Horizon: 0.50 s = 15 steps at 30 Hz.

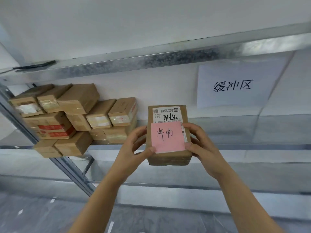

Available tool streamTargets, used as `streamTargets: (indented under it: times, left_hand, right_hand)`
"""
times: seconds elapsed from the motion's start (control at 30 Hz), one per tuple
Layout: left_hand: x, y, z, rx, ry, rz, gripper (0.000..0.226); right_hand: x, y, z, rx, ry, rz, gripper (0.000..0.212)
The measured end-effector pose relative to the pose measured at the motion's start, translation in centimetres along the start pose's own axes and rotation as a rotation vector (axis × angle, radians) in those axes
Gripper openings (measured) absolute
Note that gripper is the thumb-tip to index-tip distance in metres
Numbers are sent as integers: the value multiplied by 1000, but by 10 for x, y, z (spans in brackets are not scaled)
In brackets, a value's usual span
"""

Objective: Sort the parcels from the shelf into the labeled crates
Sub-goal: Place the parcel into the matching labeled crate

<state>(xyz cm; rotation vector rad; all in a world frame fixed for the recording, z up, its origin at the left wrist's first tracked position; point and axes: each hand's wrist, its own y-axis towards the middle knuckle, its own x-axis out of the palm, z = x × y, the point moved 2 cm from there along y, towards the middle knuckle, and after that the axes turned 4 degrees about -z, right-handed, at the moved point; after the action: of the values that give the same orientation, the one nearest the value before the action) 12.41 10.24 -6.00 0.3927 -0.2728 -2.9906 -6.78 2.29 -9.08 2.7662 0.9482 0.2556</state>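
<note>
I hold a brown cardboard parcel [168,158] in front of the metal shelf, gripped from both sides. A pink note [168,137] with black handwriting covers its top, and a white printed label [166,114] shows above the note. My left hand [134,145] clasps the parcel's left edge, thumb on the note's lower corner. On the right edge sits my right hand [200,143], thumb touching the note. A stack of several brown taped parcels [72,118] rests on the shelf at the left.
A grey metal shelf board [235,147] runs across behind the parcel, with a steel beam [151,59] above. A white paper sign [234,85] with black characters hangs on the wall at right. A slanted shelf upright [72,172] stands at lower left.
</note>
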Motion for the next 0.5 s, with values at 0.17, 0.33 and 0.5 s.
streamTargets:
  times: [0.17, 0.33, 0.5]
  left_hand:
    - [46, -25, 6, 20, 28, -215, 56]
    - [97, -35, 27, 73, 45, -386, 56]
    - [153, -46, 48, 96, 18, -514, 69]
  right_hand:
    - [-12, -85, -12, -15, -127, 236, 49]
    - [-32, -154, -32, -24, -142, 415, 48]
    - [-53, -217, -47, -45, -106, 577, 47]
